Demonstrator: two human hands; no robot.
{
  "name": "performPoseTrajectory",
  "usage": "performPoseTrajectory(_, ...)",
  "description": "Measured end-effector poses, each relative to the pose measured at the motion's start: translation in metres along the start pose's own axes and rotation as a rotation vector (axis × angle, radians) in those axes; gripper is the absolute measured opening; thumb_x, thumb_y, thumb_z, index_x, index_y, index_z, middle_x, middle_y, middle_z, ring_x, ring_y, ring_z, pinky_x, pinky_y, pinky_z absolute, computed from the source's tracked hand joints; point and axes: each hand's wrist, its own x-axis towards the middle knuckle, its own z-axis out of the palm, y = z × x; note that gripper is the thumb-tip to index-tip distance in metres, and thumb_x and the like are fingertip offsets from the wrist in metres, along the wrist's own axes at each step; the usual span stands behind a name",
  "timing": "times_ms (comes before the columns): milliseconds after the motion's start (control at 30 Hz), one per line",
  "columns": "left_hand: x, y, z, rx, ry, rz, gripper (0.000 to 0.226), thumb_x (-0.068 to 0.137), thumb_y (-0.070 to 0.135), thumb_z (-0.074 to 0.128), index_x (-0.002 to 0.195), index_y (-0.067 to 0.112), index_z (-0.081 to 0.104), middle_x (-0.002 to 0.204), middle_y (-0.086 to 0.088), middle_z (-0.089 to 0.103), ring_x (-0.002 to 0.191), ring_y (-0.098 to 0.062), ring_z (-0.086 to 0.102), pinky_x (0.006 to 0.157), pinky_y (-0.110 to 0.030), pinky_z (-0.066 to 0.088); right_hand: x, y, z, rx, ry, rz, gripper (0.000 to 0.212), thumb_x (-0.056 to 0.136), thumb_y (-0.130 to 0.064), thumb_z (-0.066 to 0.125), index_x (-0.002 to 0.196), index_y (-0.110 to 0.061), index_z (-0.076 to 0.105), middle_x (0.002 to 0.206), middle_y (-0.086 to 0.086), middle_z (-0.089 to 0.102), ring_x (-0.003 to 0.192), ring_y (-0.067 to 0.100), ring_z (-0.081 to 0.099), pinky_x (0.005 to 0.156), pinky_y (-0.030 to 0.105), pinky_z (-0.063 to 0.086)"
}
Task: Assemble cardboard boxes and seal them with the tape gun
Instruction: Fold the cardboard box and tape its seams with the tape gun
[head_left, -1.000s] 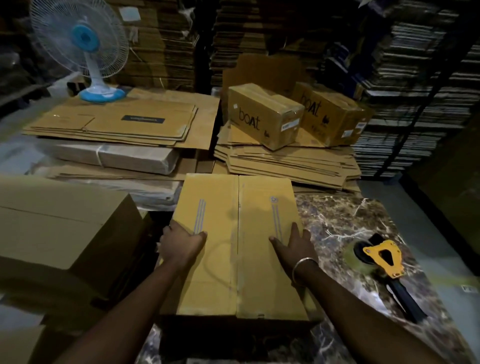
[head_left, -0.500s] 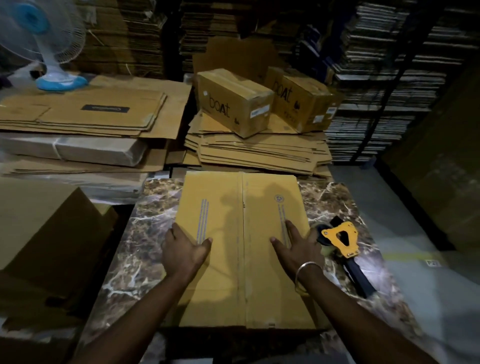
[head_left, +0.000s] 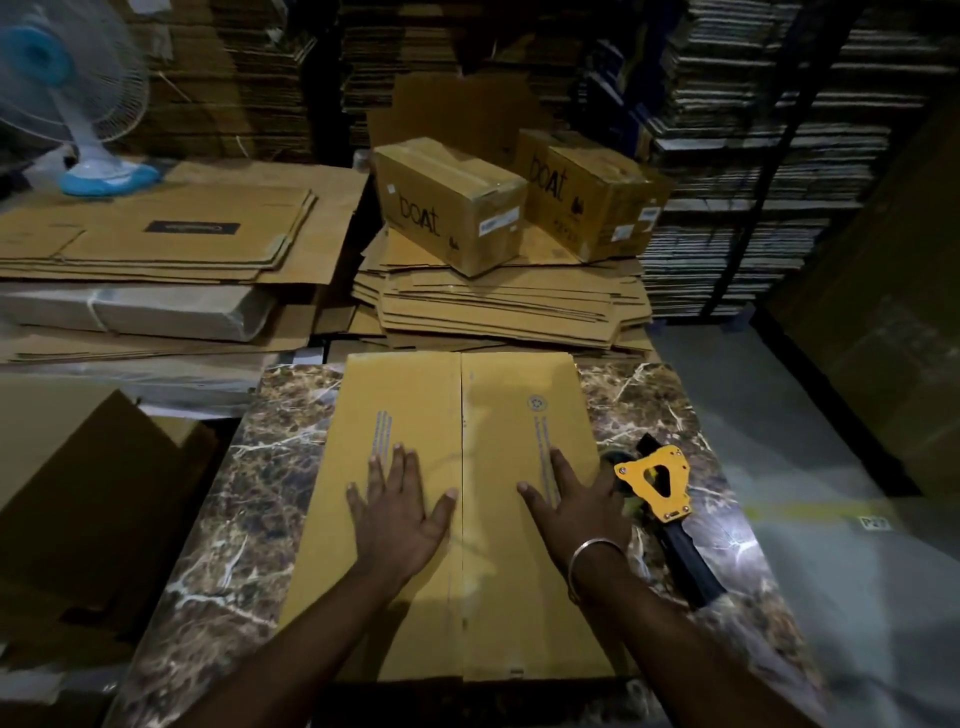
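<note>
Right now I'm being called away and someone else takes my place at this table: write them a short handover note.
Left hand: open, flat on the left flap of the box.
Right hand: open, flat on the right flap.
Box stands on the marble table, flaps closed and meeting at the centre seam.
Tape gun lies on the table just right of the box, beside the right hand, untouched.
Done: box folded up, flaps pressed down.
Left: no tape shows on the seam; take the gun and seal it.

Both hands, left hand (head_left: 400, 512) and right hand (head_left: 576, 506), press flat on the cardboard box (head_left: 467, 597) on the marble table (head_left: 218, 519); the tape gun (head_left: 657, 480) lies just beside, perhaps touching the right hand.
</note>
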Motion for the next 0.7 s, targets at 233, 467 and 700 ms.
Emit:
performPoseTrajectory(233, 0.002, 0.028, 0.016, 0.128, -0.062, 0.095, 0.102, 0.08, 0.084, -0.002, 0.159, 0.02, -0.013, 0.164, 0.007, -0.022, 0.152, -0.022, -0.018, 0.119, -0.06, -0.005, 0.01, 0.005, -0.006, -0.041, 0.009, -0.011, 0.074, 0.084, -0.087, 0.033, 0.149, -0.056, 0.021, 0.156, 0.015, 0.013, 0.133, 0.04, 0.038, 0.09, 0.046, 0.047)
performPoseTrajectory(467, -0.001, 0.027, 0.021, 0.127, -0.057, 0.181, 0.088, 0.085, 0.075, -0.007, 0.158, 0.026, -0.011, 0.161, 0.014, -0.019, 0.153, -0.021, -0.015, 0.119, -0.058, -0.004, 0.031, 0.024, -0.003, 0.153, 0.065, -0.039, 0.063, 0.095, -0.068, 0.038, 0.15, -0.037, 0.029, 0.145, 0.015, 0.031, 0.119, 0.04, 0.049, 0.09, 0.046, 0.048)
performPoseTrajectory(700, 0.0, 0.029, 0.023, 0.099, -0.062, 0.218, 0.079, 0.089, 0.071, -0.005, 0.159, 0.035, -0.003, 0.16, 0.021, -0.009, 0.154, -0.018, -0.01, 0.119, -0.057, -0.003, 0.066, 0.096, 0.002, 0.372, 0.263, 0.435, 0.056, 0.088, -0.031, 0.069, 0.13, -0.004, 0.044, 0.133, 0.024, 0.047, 0.12, 0.044, 0.049, 0.089, 0.05, 0.044)
